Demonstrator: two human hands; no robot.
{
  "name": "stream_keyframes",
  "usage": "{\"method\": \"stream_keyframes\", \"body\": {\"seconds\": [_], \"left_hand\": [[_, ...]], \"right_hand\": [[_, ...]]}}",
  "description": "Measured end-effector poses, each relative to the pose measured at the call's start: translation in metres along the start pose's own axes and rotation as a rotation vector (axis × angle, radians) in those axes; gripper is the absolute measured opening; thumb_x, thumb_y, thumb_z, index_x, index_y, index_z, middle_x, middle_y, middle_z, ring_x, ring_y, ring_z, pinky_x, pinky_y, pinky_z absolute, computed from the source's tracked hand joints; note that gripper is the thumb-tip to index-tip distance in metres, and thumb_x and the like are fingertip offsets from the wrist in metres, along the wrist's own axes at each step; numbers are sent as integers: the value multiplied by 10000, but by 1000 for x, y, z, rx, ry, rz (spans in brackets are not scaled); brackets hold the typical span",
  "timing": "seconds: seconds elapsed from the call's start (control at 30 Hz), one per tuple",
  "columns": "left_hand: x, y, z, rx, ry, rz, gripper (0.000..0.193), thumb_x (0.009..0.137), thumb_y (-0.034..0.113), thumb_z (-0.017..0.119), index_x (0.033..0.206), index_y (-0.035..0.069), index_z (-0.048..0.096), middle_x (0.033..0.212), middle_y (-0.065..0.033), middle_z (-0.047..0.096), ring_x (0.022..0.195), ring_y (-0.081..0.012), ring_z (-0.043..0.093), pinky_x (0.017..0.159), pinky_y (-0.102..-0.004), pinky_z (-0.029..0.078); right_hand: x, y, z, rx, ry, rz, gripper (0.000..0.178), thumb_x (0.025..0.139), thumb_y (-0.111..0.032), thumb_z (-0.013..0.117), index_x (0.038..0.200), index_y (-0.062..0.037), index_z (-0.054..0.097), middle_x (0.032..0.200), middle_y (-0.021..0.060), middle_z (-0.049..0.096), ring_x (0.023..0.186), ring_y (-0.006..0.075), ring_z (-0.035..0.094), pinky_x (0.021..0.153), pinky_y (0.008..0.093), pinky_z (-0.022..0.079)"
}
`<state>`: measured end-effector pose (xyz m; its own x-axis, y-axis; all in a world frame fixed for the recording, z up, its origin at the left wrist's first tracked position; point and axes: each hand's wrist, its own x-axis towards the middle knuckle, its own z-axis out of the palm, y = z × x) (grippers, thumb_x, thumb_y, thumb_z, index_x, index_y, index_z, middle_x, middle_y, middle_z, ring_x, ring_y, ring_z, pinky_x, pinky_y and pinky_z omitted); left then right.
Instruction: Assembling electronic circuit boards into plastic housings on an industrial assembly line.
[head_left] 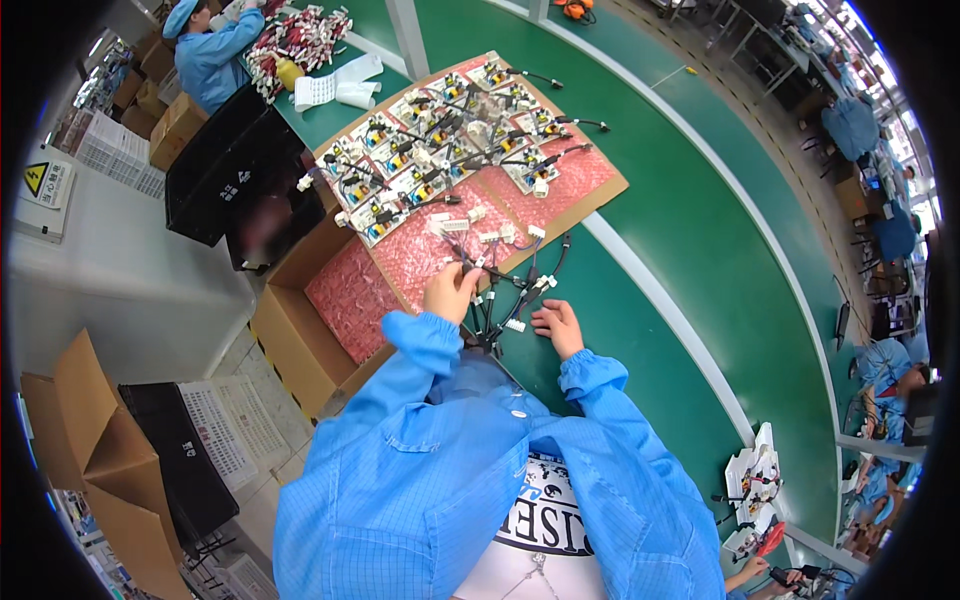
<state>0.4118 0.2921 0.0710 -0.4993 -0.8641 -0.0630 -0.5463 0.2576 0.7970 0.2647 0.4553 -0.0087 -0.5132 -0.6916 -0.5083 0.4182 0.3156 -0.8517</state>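
A bundle of black cables with small white connectors lies at the green bench edge in front of me. My left hand is closed at the top of this bundle, thumb and fingers pinching a black cable. To the right of the bundle, my right hand has its fingers loosely bent and apart, with nothing visible in them. A white connector lies between the hands. Just beyond them, a pink bubble-wrap sheet on cardboard carries several circuit boards with black leads.
At the left stands an open cardboard box lined with pink bubble wrap, beside a black crate. A pale rail runs along the green bench. More boards lie at the lower right. A person in blue works at the far left.
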Motion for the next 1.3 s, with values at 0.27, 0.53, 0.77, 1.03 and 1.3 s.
{"method": "stream_keyframes", "body": {"seconds": [0.27,0.53,0.77,1.03,1.3], "left_hand": [[74,24,38,293,-50,176,263,768,257,556,832,9,615,836,-197,604,803,-343,576,712,-425,454],[168,58,87,473,106,587,364,637,38,579,993,100,538,871,-122,491,895,-318,471,739,-416,398],[224,65,94,-57,-99,430,72,735,127,592,686,82,619,731,-85,627,692,-276,580,621,-350,460],[186,110,60,-1239,-557,-4,172,864,142,516,892,-21,561,906,-147,617,773,-226,621,706,-309,522],[170,148,110,-93,-314,421,265,727,62,600,983,6,562,874,-173,620,818,-283,612,724,-345,466]], "right_hand": [[34,-17,17,-353,-181,-242,484,807,-179,587,1226,-3,419,1111,111,536,1007,212,514,865,298,411],[52,4,-43,-252,84,-190,183,839,-86,503,1000,-16,553,849,87,612,724,133,577,618,244,476],[15,-6,-79,0,144,-64,179,862,-82,441,968,11,552,828,110,611,691,155,585,624,251,483],[15,-28,-67,152,151,59,174,866,-106,451,957,-9,564,839,98,621,712,146,588,643,250,471],[8,-19,-60,91,107,129,190,872,-125,446,956,-9,571,861,102,622,751,156,589,672,254,473]]}}
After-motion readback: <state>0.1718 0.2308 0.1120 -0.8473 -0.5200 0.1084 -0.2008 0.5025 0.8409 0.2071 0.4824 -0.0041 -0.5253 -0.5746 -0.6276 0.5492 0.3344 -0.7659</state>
